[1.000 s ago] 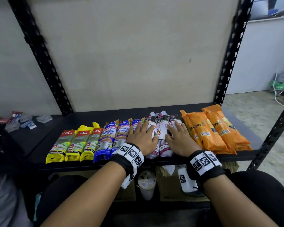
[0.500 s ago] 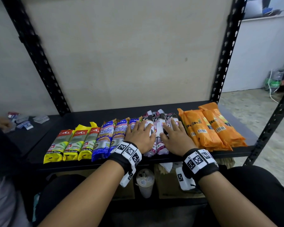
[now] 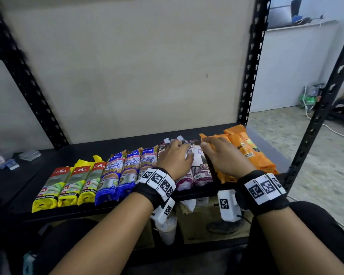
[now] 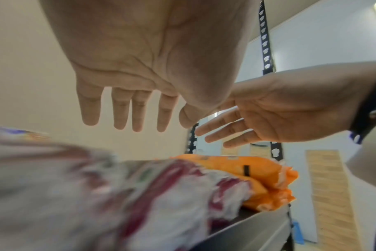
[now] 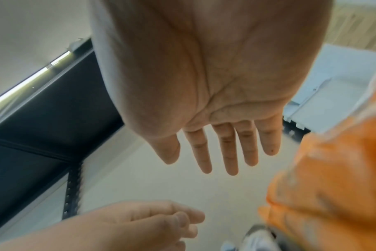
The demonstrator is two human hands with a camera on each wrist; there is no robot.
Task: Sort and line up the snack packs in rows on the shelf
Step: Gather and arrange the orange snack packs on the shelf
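Observation:
A row of packs lies on the black shelf (image 3: 191, 133): three yellow packs (image 3: 68, 185), three blue packs (image 3: 125, 171), white-and-maroon packs (image 3: 199, 169) and orange packs (image 3: 244, 149). My left hand (image 3: 175, 157) hovers with straight fingers just above the white-and-maroon packs (image 4: 161, 195). My right hand (image 3: 222, 155) hovers flat over the gap between those and the orange packs (image 4: 236, 166). Both wrist views show bare palms with spread fingers (image 4: 120, 115) (image 5: 227, 152) that hold nothing. An orange pack (image 5: 333, 186) lies close beneath the right hand.
Black perforated uprights (image 3: 250, 62) frame the shelf, with a beige back panel behind. Small items (image 3: 10, 161) lie on a dark surface at the left. A lidded cup (image 3: 167, 229) and a cardboard box (image 3: 203, 225) sit on the level below.
Both hands have lifted off the white-and-maroon packs and now hover above them; the right hand has shifted right toward the orange packs. The camera has tilted upward.

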